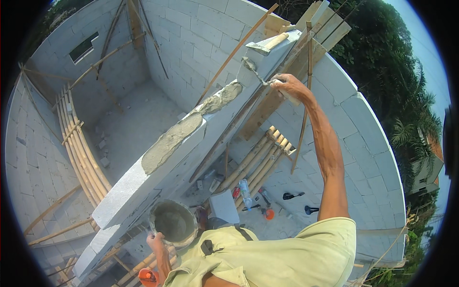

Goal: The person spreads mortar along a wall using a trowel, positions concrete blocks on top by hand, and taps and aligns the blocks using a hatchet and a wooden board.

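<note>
My right hand (291, 87) is closed round the handle of a small trowel (252, 66), its blade smeared with grey mortar and touching or close to the upright block face at the wall's far end. Wet mortar (174, 141) lies in a rough, uneven strip along the top of the white block wall (126, 191). Low in front of me, my left hand (158, 243) grips the rim of a round bucket (195, 225). Inside it is grey mortar (173, 221).
On the far wall end lies a flat tool with a pale handle (276, 41). Bamboo poles (79, 138) run along the left, and more bamboo (258, 160) lies below on the right. A loose white block (224, 206) and a plastic bottle (245, 192) sit below. A timber board (267, 105) leans beside the wall.
</note>
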A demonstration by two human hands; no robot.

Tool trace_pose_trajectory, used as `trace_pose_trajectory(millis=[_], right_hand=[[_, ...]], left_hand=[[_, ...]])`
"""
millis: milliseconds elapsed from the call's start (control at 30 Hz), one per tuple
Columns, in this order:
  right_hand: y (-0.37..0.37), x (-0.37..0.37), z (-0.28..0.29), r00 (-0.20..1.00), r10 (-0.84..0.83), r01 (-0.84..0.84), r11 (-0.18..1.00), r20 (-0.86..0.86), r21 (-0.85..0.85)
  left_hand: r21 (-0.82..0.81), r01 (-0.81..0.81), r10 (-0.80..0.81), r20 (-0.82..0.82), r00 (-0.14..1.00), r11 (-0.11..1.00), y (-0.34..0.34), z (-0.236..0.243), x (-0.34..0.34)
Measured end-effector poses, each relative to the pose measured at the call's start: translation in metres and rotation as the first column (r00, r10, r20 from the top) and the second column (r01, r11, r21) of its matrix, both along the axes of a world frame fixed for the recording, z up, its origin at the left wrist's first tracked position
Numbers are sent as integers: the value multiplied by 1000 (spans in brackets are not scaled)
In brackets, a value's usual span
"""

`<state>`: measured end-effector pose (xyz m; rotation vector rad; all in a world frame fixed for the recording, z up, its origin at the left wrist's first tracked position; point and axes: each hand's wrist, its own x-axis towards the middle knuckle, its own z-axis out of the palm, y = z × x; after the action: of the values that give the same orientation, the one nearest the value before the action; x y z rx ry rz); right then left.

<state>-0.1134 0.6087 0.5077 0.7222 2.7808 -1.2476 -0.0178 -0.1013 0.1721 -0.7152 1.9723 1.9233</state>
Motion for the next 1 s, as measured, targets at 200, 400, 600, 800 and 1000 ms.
trace_pose_trajectory(millis=[200,400,600,800,1000], right_hand=[[54,2,42,998,58,-57,996,3,-67],[56,-5,38,990,136,-129,976,31,-174],[86,-32,23,981,126,-95,976,150,-196],[101,-5,62,979,63,-24,980,193,-196],[70,-23,43,969,164,-134,977,187,-163]], left_hand=[[-81,-95,94,-11,996,992,-21,-25,14],[-94,-81,83,19,996,992,-4,-26,20],[-92,13,-4,103,995,996,8,-28,18],[-68,-93,101,116,988,993,20,-19,27],[-76,-28,34,88,996,997,19,-34,24]])
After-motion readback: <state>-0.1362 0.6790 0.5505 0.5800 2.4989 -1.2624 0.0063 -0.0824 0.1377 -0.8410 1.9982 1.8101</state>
